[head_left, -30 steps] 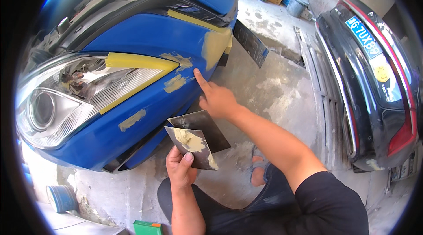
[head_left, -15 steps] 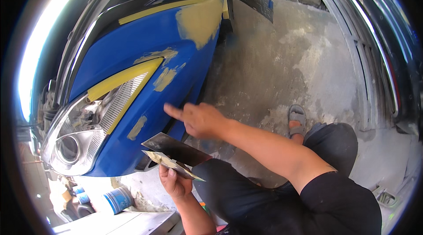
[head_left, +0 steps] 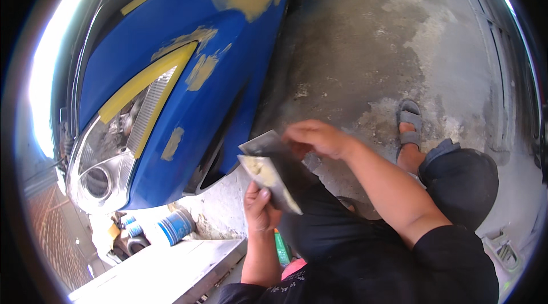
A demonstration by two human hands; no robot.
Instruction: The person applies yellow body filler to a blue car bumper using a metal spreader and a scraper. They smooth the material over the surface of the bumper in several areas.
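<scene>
My left hand is closed on a thin spreader plate smeared with beige body filler, thumb on its face. Right behind it lies a dark flat plate, close to the first one. At that dark plate's far right edge is my right hand, fingers bent and blurred; whether they grip the edge cannot be made out. Ahead to the left is a blue car front with filler patches on its paint. Yellow tape borders the headlight.
A blue and white can stands near a white ledge at lower left, with bottles and small cans beside it. Concrete floor spreads to the right of the car. My sandaled foot rests there. Another dark vehicle side edges the far right.
My right hand has drawn back from pointing at the bumper to the dark plate's edge. My left hand and the plates have shifted right as the view moved.
</scene>
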